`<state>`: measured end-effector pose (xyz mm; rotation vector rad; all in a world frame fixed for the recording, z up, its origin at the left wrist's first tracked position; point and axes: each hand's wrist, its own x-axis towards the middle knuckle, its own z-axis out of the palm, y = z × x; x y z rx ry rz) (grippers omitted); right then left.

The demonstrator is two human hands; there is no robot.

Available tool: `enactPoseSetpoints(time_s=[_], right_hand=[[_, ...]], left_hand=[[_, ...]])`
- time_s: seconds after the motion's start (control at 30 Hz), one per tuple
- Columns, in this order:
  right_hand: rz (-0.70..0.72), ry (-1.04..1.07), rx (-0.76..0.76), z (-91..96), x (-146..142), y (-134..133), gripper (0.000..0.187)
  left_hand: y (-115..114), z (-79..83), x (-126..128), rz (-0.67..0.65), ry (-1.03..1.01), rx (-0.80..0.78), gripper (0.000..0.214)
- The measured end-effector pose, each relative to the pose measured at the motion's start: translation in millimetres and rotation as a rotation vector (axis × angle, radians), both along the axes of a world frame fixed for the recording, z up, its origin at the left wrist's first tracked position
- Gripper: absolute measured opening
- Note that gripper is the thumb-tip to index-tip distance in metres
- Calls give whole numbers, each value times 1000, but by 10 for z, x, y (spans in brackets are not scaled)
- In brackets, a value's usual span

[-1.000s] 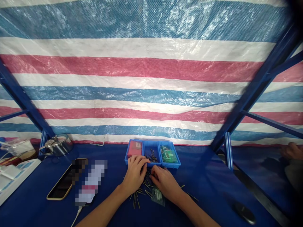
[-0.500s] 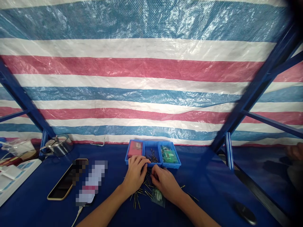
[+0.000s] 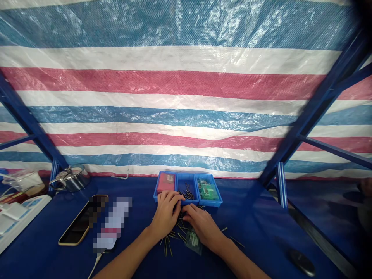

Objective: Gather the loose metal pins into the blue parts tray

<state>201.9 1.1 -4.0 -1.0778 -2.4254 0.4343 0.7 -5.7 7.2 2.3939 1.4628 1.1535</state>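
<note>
My left hand [image 3: 166, 214] and my right hand [image 3: 202, 224] rest close together on a scatter of thin dark metal pins [image 3: 170, 241] on the blue table. Both hands have curled fingers pinched over the pins between them; what they grip is too small to make out. A small clear bag with green parts [image 3: 193, 241] lies under my right wrist. Just beyond my fingers stand three small blue bins: the left bin [image 3: 165, 182] with red parts, the middle bin [image 3: 187, 189] with pins, the right bin [image 3: 208, 190] with green parts.
A phone [image 3: 76, 227] and a blurred item with a white cable lie at the left. A metal pot lid [image 3: 69, 177] and white boxes [image 3: 14, 217] sit far left. A dark mouse-like object [image 3: 300, 262] lies at the right. A striped tarp [image 3: 186, 97] hangs behind, with blue frame posts [image 3: 280, 185].
My right hand's fingers have edged a little up and left toward my left hand. The other person's hand at the far right edge has drawn almost out of view.
</note>
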Motion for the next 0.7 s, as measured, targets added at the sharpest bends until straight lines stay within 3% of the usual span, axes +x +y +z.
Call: enactPoseSetpoints(time_s=[0.23,0.7], right_hand=[[8,36,98,-44,3,-4,20],[-101,255,106,70,-5,-2,27]], left_hand=[[-8,11,3,-1,13,7,25],[-14,12,10,18,24,20,24]])
